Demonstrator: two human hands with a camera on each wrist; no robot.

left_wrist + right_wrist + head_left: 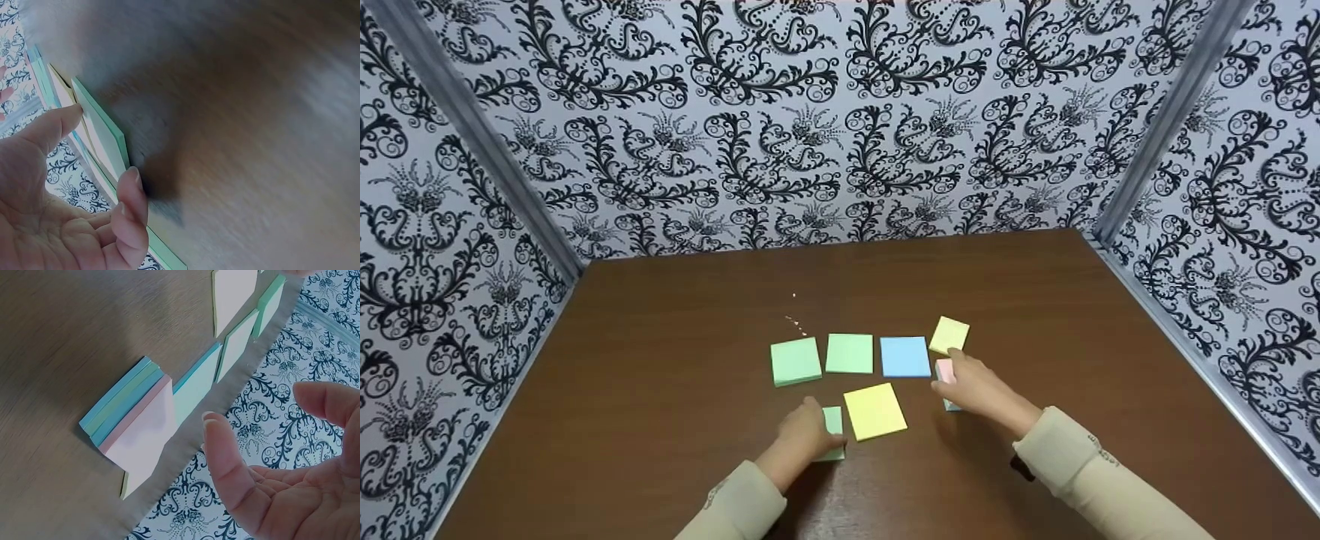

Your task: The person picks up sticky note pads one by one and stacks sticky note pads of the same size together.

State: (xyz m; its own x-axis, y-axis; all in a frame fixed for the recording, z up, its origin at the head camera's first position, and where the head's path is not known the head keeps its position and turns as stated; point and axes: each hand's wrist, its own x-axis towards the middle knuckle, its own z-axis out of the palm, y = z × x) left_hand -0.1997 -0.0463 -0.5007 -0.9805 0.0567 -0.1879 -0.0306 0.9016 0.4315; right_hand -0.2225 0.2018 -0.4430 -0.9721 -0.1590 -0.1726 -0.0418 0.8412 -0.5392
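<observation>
My left hand holds a green sticky note pad near the table's front; in the left wrist view the thumb and fingertips touch opposite edges of this pad. Beside it lies a large yellow pad. My right hand hovers by a stack of pads with pink on top, partly covering it. The right wrist view shows this pink, blue and green stack apart from the spread thumb and fingers. A small yellow pad lies just behind that stack.
A row behind the large yellow pad holds a thick green pad, another green pad and a blue pad. Tiny white flecks dot the brown table. Patterned walls enclose its back and sides.
</observation>
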